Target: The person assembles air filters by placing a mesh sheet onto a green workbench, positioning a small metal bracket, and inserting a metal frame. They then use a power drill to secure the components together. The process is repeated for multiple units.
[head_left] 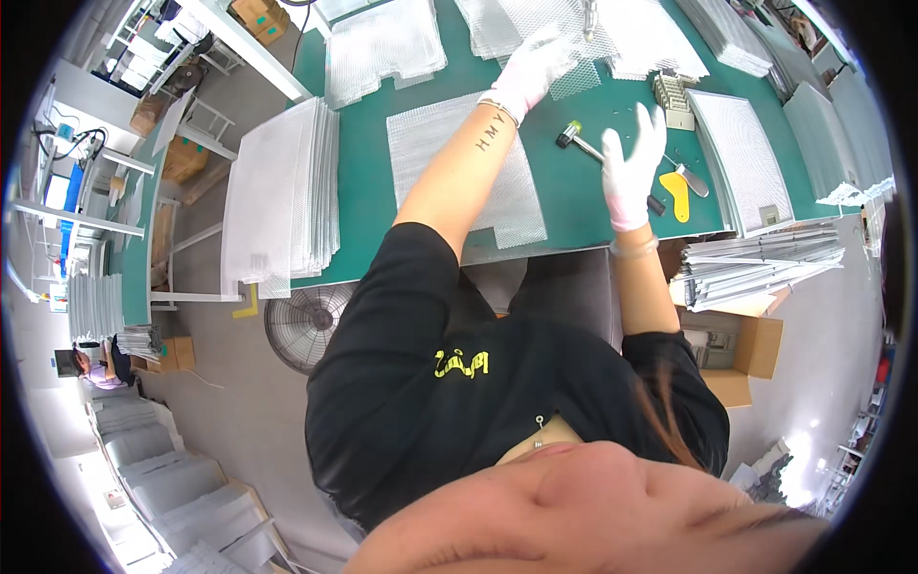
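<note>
My left hand (535,72), in a white glove, reaches to the far side of the green table, over the edge of a mesh sheet (577,80). Its fingers blend into the pale mesh, so whether they grip it is unclear. White-gloved too, my right hand (633,167) is raised above the table's near right part, thumb and fingers apart, holding nothing. Just left of it lies a hammer (585,145) with a green-tipped head. To its right are a yellow flat piece (676,195) and a scraper-like blade (692,180). A single mesh sheet (469,172) lies beneath my left forearm.
Stacked mesh sheets (282,191) overhang the table's left front edge. More mesh piles (385,50) lie along the far side. At right are a beige slotted block (673,101), a framed mesh panel (741,158) and bundled metal strips (755,266). A floor fan (308,325) stands below.
</note>
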Tool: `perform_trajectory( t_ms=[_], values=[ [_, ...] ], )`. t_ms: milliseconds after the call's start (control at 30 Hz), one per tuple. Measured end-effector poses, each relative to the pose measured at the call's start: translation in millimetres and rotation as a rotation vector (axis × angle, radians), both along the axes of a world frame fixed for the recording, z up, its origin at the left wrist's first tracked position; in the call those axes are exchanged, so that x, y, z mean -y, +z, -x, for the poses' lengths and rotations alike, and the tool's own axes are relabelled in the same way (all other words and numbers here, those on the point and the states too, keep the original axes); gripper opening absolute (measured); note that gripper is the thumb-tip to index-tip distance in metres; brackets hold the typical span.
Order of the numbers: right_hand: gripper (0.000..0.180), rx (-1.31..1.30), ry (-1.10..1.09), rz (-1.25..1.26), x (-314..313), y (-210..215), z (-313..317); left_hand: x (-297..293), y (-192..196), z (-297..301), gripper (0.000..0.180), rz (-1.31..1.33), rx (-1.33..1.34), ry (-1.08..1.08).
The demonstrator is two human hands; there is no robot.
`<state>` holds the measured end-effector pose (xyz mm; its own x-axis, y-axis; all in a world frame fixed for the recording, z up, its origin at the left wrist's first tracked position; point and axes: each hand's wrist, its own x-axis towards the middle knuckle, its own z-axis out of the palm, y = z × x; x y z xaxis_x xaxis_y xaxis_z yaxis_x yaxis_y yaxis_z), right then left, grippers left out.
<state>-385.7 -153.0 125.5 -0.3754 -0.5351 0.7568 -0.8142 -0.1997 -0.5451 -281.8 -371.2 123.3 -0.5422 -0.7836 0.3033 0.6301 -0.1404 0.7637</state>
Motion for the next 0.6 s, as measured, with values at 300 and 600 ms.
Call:
perform_trajectory(
  t_ms=[300, 600],
  values=[
    [0.077, 0.496, 0.233, -0.307, -58, 26, 29, -135, 41, -151, 0.050, 0.064, 0.493, 0.033],
    [0.068, 0.309, 0.530, -0.695, -42, 10, -61, -237, -17, -241, 0.088, 0.120, 0.842, 0.920]
  ],
)
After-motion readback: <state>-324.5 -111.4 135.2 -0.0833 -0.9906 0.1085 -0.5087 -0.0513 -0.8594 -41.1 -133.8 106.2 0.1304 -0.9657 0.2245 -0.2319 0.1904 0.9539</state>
